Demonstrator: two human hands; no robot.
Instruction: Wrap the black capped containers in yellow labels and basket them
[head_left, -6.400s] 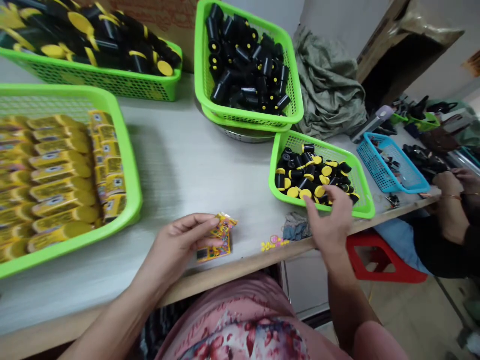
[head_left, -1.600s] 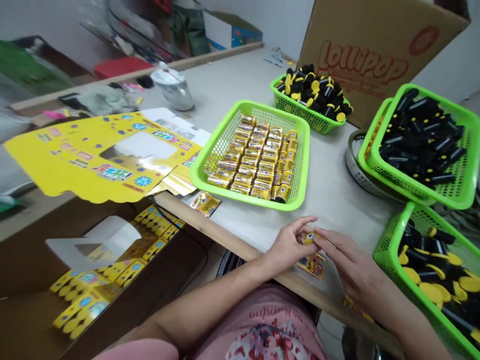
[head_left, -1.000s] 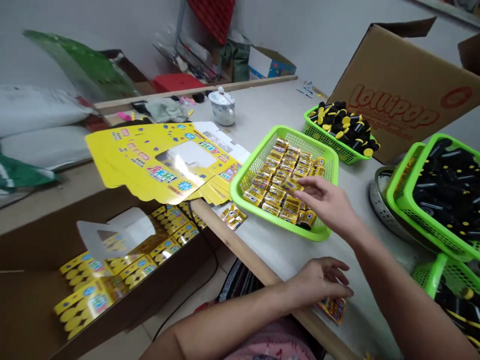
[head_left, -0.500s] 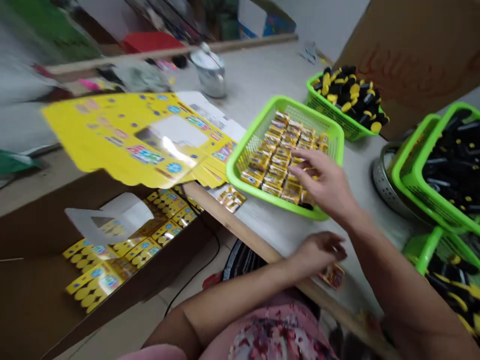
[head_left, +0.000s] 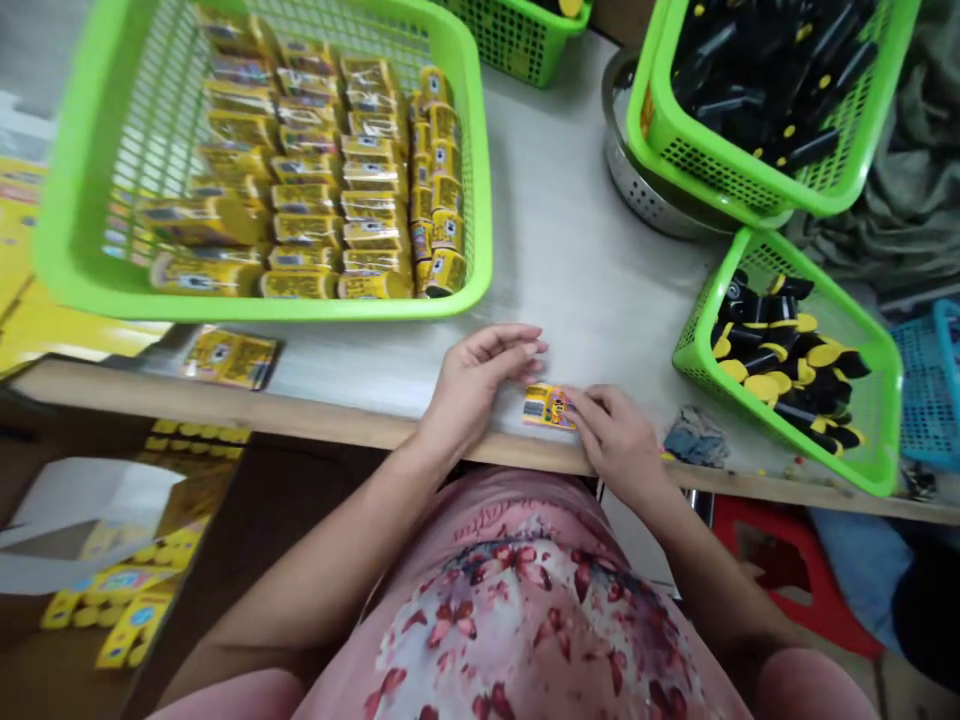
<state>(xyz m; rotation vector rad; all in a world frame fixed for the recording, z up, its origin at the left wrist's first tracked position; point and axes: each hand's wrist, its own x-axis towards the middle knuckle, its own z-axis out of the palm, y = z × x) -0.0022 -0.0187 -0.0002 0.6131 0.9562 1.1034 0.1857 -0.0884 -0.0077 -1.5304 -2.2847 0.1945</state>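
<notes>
My right hand point(head_left: 615, 440) sits at the table's front edge, its fingertips on the right end of a small yellow printed packet point(head_left: 547, 406). My left hand point(head_left: 480, 380) lies just left of that packet, fingers loosely apart, not touching it. Behind them stands a green plastic basket point(head_left: 262, 310) holding rows of yellow wrapped packs point(head_left: 300, 230). Another yellow pack point(head_left: 231, 357) lies flat on the table in front of the basket, to the left of my left hand.
On the pale table point(head_left: 570, 250) stand a green basket of black-and-yellow tubes point(head_left: 885, 430) and a larger one point(head_left: 735, 180) on a steel bowl point(head_left: 637, 180). A blue basket point(head_left: 926, 380) is at the right. Below the left edge, a cardboard box point(head_left: 217, 480) holds yellow cards.
The view has swung back from the far end of the table. My right hand has left the basket of packs and joined my left at the small packet near the front edge.
</notes>
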